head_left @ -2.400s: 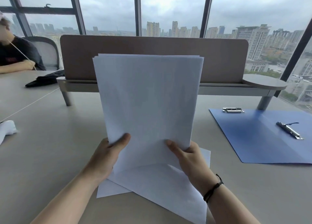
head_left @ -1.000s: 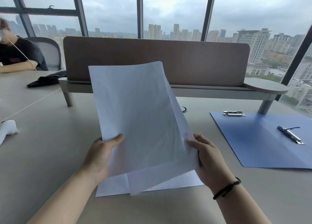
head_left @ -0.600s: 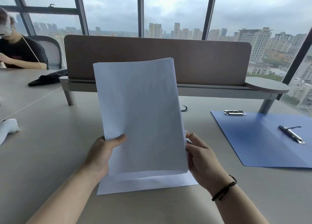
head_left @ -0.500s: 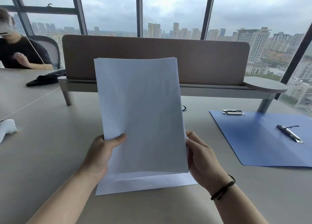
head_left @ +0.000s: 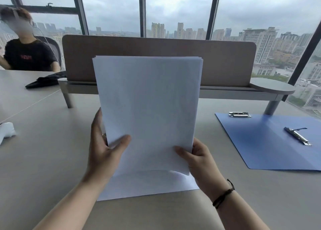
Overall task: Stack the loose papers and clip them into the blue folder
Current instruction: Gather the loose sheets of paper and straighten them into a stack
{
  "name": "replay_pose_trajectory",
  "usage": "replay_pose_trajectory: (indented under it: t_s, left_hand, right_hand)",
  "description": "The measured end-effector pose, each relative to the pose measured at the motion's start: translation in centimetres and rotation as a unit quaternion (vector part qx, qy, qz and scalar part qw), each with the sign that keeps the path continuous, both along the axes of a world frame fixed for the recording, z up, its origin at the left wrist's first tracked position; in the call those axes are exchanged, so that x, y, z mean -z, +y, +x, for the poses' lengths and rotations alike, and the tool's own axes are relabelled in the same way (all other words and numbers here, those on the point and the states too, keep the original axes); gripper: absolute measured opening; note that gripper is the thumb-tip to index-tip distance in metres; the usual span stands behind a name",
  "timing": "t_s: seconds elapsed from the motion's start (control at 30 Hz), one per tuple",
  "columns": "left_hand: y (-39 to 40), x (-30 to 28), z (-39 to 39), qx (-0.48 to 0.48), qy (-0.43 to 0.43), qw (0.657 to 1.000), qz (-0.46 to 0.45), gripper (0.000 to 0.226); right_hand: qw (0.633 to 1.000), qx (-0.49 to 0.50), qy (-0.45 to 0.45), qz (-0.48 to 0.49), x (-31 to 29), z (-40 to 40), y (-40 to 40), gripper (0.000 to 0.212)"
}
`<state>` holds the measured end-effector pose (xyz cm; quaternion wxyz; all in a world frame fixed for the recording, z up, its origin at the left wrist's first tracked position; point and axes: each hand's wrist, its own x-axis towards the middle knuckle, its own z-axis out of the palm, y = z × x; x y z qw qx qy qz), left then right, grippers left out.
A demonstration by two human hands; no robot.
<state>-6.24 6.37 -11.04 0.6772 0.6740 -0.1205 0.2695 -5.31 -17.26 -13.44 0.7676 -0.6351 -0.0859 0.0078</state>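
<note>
Papers [head_left: 147, 108] stand upright, pinched at their lower corners by left hand [head_left: 106, 153] and right hand [head_left: 199, 158], likely for squaring edges on a sheet [head_left: 147, 186] below; blue folder [head_left: 271, 143] lies open, rightward.

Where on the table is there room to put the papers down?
Bare table between the held papers and the blue folder; more to their left, toward the white object. Straight below, a loose sheet already lies.
</note>
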Motion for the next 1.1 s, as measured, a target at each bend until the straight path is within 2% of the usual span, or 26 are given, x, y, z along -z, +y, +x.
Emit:
replay_pose_trajectory:
  t_s: [0.07,0.17,0.3,0.53,0.67,0.87,0.97,1.1]
  left_hand:
    - [0.1,0.2,0.1,-0.002,0.024,0.999,-0.033,0.067]
    - [0.2,0.3,0.0,-0.014,0.082,0.989,-0.119,0.033]
    - [0.4,0.5,0.1,0.027,0.127,0.983,-0.128,0.02]
    - [0.2,0.2,-0.1,0.042,0.096,0.987,-0.125,0.022]
    - [-0.7,0.2,-0.5,0.05,0.099,0.987,-0.114,0.041]
    - [-0.8,0.8,-0.4,0.05,0.133,0.988,-0.051,0.023]
    - [-0.3,1.1,-0.1,0.051,0.162,0.985,-0.042,0.02]
    - [-0.1,1.5,0.1,0.023,0.155,0.987,-0.031,0.025]
  right_hand:
    - [1.0,-0.002,0.004,0.004,0.1,-0.1,0.1,0.029]
    - [1.0,-0.01,0.001,0.001,0.1,-0.3,0.2,0.036]
    - [1.0,-0.003,0.001,-0.017,0.6,-0.4,0.3,0.035]
    - [1.0,0.008,-0.007,-0.003,0.3,-0.4,0.3,0.028]
    - [1.0,0.012,0.011,-0.004,-0.2,-0.7,0.3,0.02]
    - [0.997,-0.021,0.058,-0.05,-0.2,-1.1,0.3,0.016]
    - [0.997,-0.025,0.049,-0.057,-0.2,-1.1,0.3,0.016]
    - [0.999,-0.013,0.028,-0.038,0.0,-0.9,0.4,0.016]
